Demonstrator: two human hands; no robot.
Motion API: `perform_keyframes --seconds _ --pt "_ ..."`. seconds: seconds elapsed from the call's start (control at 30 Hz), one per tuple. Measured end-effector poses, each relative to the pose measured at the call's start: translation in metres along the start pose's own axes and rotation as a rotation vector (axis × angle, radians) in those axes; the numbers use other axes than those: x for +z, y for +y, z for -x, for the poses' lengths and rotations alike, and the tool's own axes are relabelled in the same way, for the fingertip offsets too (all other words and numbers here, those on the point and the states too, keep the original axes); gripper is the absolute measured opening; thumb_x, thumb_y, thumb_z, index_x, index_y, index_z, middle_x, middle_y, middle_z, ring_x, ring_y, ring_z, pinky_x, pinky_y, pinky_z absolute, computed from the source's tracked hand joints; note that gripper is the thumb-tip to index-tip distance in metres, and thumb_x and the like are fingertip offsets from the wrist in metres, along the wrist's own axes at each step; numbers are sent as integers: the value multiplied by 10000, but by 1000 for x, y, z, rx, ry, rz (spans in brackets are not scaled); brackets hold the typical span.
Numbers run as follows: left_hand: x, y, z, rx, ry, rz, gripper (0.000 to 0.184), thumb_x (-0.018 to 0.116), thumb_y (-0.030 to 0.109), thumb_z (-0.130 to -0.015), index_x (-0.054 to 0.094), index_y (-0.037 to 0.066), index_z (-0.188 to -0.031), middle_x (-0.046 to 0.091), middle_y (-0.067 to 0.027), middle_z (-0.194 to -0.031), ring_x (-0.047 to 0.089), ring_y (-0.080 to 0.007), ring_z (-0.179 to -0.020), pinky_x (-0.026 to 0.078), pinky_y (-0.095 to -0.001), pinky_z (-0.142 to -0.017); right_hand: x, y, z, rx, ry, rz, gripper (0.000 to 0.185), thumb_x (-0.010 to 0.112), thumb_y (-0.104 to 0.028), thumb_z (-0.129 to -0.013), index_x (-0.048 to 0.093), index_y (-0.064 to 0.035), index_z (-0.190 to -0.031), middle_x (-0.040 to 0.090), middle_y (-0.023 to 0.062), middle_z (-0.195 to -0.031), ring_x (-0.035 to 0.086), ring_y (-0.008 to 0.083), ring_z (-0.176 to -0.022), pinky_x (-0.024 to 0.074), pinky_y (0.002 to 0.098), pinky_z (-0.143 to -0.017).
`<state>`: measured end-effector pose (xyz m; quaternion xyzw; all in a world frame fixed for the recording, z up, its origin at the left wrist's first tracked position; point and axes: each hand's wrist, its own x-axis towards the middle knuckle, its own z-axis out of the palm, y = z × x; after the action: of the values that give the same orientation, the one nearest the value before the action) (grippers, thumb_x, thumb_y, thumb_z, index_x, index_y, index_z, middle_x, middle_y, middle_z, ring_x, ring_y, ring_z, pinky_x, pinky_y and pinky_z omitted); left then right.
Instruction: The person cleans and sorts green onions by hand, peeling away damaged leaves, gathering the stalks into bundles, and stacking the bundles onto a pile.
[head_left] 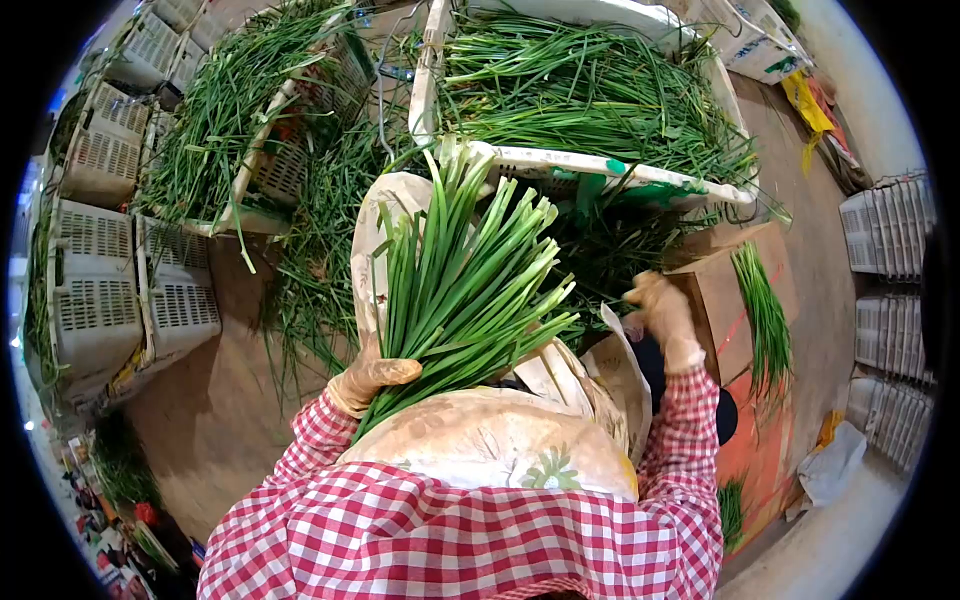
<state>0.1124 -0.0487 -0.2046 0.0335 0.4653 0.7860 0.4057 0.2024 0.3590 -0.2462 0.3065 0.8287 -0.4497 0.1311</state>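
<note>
My left hand, in a pale glove, is closed around the lower part of a thick bunch of garlic chives. The bunch lies over my lap, its pale cut ends fanned out away from me. My right hand, gloved too, hovers beside a cardboard box. Its fingers are bent and the thumb stands apart, with nothing visible between them. A stained pale apron covers my lap.
Ahead stands a white crate heaped with loose chives. Another full crate is at the left, and chives litter the floor. A small bunch lies on boxes at the right. Stacked white crates line the left side; more stand right.
</note>
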Motion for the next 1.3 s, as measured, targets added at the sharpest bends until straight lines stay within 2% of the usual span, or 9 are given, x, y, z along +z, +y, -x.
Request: perform_keyframes --seconds 0.1,0.17,0.37,0.47,0.57,0.67,0.9,1.1,1.3 --pt "14 13 -4 100 -83 36 766 693 38 -780 256 18 -1408 529 -118 -1225 542 -115 -707 483 -257 -677 44 -54 43 -33 -589 -482 689 245 -591 -942 565 -38 -1202 582 138 -1210 555 218 -1065 447 352 -918" --pt "39 29 -15 -7 -74 -267 873 739 92 -753 201 40 -1438 409 -132 -1368 459 -222 -1200 370 -351 -1023 97 -59 34 -310 -606 -896 690 265 -562 -947 302 -53 -1411 390 126 -1398 336 223 -1303 231 354 -1099" --pt "76 44 -36 471 -353 -1318 891 720 228 -782 160 46 -1451 225 -254 -1452 279 -359 -1343 314 -351 -1063 94 -137 46 -108 -750 -1686 580 352 -449 -971 297 -46 -1384 464 135 -1297 519 218 -1128 391 355 -1006" --pt "80 80 -39 -39 -612 -1340 1009 729 389 -756 85 82 -1469 -47 -200 -1518 42 -328 -1405 129 -422 -1131 93 -139 42 -129 -746 -1744 563 365 -439 -966 317 -43 -1363 474 126 -1264 524 213 -1105 398 353 -992" --pt "70 116 -47 118 -672 -1186 813 720 357 -774 307 107 -1428 246 -187 -1479 297 -315 -1345 317 -406 -1065 89 -136 44 -141 -733 -1751 546 379 -430 -962 336 -39 -1342 484 118 -1231 529 209 -1083 405 351 -978" --pt "16 98 -60 114 -115 -601 622 687 336 -815 467 17 -1302 567 -125 -1241 574 -168 -1088 500 -259 -834 85 -130 51 -157 -711 -1733 530 393 -421 -958 355 -36 -1321 493 109 -1199 534 204 -1061 412 349 -964" --pt "24 36 -90 -79 -170 45 958 568 679 -756 373 -67 -1324 430 -149 -1343 447 -208 -1209 351 -307 -1038 77 -123 59 -187 -680 -1711 493 426 -399 -949 400 -28 -1272 516 89 -1122 545 194 -1009 429 344 -931" --pt "25 56 -77 -38 -33 -375 798 562 625 -806 479 -45 -1230 557 -126 -1157 530 -173 -1069 433 -327 -921 64 -119 63 -223 -629 -1688 461 454 -380 -941 438 -21 -1229 535 72 -1057 556 185 -965 444 340 -903" --pt "57 89 -75 525 141 -797 652 576 538 -839 541 1 -1208 593 -121 -1180 630 -186 -892 516 -297 -761 41 -109 66 -267 -547 -1657 431 482 -362 -933 477 -14 -1187 555 55 -991 566 176 -921 458 336 -875"
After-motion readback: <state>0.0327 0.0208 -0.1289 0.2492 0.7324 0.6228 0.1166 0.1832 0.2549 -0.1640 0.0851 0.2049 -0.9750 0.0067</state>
